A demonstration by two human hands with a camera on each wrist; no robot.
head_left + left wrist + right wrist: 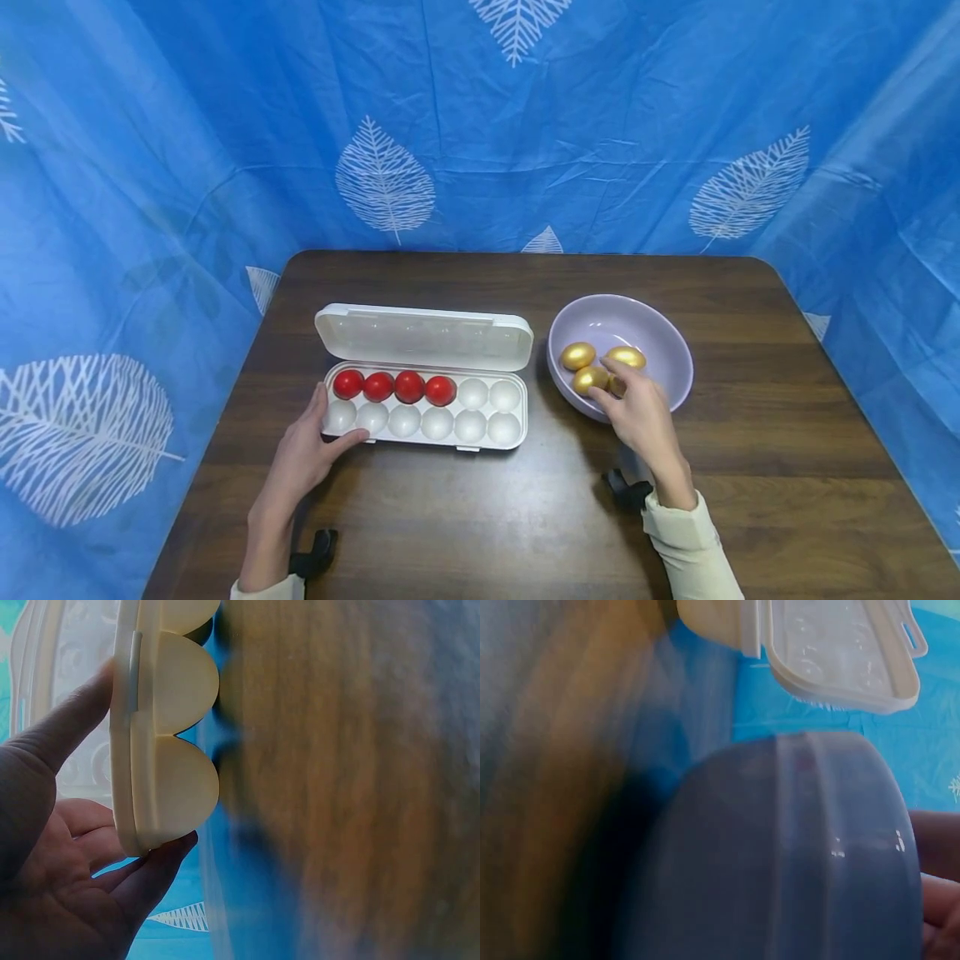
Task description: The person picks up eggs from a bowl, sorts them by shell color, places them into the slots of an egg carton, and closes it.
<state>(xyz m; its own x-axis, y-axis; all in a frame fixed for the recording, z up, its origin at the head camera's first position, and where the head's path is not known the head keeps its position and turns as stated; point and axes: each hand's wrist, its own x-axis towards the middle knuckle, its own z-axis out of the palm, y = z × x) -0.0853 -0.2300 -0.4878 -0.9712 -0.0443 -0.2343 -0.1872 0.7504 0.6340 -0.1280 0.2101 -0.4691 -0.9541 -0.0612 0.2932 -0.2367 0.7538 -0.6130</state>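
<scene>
Right fingers (pixel 628 377) at gold eggs (pixel 578 356) (lavender bowl (pixel 611 318))

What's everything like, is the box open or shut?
Egg box, open, partly filled
Lid, raised
Red eggs, sitting in the back row
Gold eggs, lying in the bowl
Bowl, upright
Left hand, holding the box's left end
Right hand, at the gold eggs, grip unclear

Curtained tabletop booth, blue leaf-print cloth (pixel 487 167) around three sides, dark wooden table (pixel 465 517)
</scene>
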